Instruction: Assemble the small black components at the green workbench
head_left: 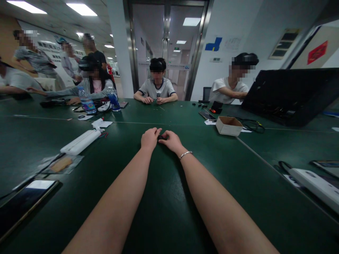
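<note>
The one small dark piece (pixel 160 138) sits between the person's two hands, over the middle of the green surface (pixel 119 151), well in from the left and right edges and short of the far edge. It lies just left of the right hand (pixel 171 141), at the tips of its thumb and forefinger, and just right of the left hand (pixel 149 140). The right hand seems nearer: its grip looks closed on the piece in a pinch. The left hand's fingers are bent beside it, and one cannot tell whether that grip holds the piece too. Too little of it shows to say which way its long axis runs. Counted out, there are two bare forearms and one silver bracelet (pixel 185 154), on the right wrist. Toward the far edge on the left stand two bottles, one with a pale label (pixel 87 100) and one with a dark blue label (pixel 113 99); toward the right is one open carton (pixel 228 129), with one large black panel (pixel 288 97) beyond it. One long white block (pixel 81 142) lies left of the hands, one white power strip (pixel 317 185) lies well to their right, and one large phone (pixel 26 203) rests at the near left
</note>
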Tool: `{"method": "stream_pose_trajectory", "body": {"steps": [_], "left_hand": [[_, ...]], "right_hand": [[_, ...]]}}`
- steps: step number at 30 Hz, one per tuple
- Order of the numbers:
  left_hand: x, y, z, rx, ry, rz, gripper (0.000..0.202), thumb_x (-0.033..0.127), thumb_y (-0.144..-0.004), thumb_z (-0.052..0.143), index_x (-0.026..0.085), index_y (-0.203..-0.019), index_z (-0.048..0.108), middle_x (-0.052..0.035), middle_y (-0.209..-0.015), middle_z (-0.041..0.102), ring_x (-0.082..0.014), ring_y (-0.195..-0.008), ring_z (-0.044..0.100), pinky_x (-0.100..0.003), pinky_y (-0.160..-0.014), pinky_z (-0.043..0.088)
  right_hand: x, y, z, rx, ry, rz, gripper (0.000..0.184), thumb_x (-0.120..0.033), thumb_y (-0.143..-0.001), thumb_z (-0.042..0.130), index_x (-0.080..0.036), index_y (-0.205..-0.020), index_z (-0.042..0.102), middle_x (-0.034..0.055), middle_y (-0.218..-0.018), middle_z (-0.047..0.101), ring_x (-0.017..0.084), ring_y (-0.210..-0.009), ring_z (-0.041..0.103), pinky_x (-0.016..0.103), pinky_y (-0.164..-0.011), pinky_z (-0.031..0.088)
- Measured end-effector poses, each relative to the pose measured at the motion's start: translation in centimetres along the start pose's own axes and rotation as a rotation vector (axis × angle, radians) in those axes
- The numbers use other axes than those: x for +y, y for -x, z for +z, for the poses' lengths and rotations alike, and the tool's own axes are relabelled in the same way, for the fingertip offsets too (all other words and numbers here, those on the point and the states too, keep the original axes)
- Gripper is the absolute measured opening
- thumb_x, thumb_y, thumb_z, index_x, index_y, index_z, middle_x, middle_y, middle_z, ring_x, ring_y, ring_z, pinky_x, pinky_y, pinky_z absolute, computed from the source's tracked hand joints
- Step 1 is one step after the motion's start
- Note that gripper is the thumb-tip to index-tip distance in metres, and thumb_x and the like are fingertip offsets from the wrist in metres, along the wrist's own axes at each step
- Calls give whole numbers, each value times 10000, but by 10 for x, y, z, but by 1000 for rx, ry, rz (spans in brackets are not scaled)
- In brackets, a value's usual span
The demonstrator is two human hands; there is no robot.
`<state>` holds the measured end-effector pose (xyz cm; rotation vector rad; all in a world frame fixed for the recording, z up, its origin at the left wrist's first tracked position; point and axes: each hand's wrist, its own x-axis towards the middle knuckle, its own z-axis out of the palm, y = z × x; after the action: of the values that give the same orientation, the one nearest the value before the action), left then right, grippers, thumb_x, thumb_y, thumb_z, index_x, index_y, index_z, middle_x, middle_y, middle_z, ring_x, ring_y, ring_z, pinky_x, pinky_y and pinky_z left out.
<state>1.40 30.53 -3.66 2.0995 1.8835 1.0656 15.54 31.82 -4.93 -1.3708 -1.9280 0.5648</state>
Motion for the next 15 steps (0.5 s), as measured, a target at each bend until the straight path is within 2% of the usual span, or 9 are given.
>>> {"method": "stream_pose_trajectory", "body": {"steps": [3,5,7,9,12,13,15], "left_hand": [[-3,1,5,-29,117,136,344,462,-922,402,220,-807,617,-55,-824,661,-180,-754,587,-254,-636,361],[-6,0,7,-74,245,160,283,430,-909,442,225,-845,626,-32,-790,661,-153,-672,588,-244,-626,394],[-10,-1,9,-131,400,93,238,401,-892,476,216,-878,625,-18,-787,656,-118,-560,570,-233,-579,425],[-12,-3,11,-172,564,-31,196,359,-875,507,195,-903,611,-23,-831,648,-99,-516,580,-223,-528,456],[-13,-4,12,-190,741,-187,142,291,-862,534,166,-903,588,-39,-861,621,-110,-566,635,-223,-523,515],[-12,-2,11,-207,769,-207,127,272,-860,541,160,-900,584,-42,-861,616,-114,-584,645,-228,-537,532],[-10,4,4,-276,793,-215,104,241,-856,554,153,-900,585,-52,-877,617,-118,-617,657,-234,-568,556]], "right_hand": [[-10,7,4,1,203,-7,191,-215,-792,727,-152,-956,650,71,-959,572,194,-827,554,313,-769,465],[-19,17,7,-28,305,-13,216,-175,-858,633,-140,-1070,650,119,-1049,558,228,-925,554,344,-855,451],[-30,34,7,-81,392,-27,293,-186,-888,582,-122,-1170,628,165,-1149,531,279,-1060,516,393,-947,412],[-41,59,-1,-198,416,-77,398,-252,-895,586,-102,-1264,584,199,-1259,489,323,-1179,451,437,-1012,369],[-51,112,-37,-435,320,-236,519,-322,-904,581,-155,-1388,495,170,-1415,408,313,-1302,371,439,-1080,325],[-50,133,-57,-471,303,-255,522,-353,-896,590,-210,-1390,500,135,-1435,405,317,-1329,344,458,-1087,320],[-43,177,-108,-430,328,-239,421,-400,-873,599,-324,-1287,597,73,-1376,487,341,-1353,307,524,-1074,319]]}}
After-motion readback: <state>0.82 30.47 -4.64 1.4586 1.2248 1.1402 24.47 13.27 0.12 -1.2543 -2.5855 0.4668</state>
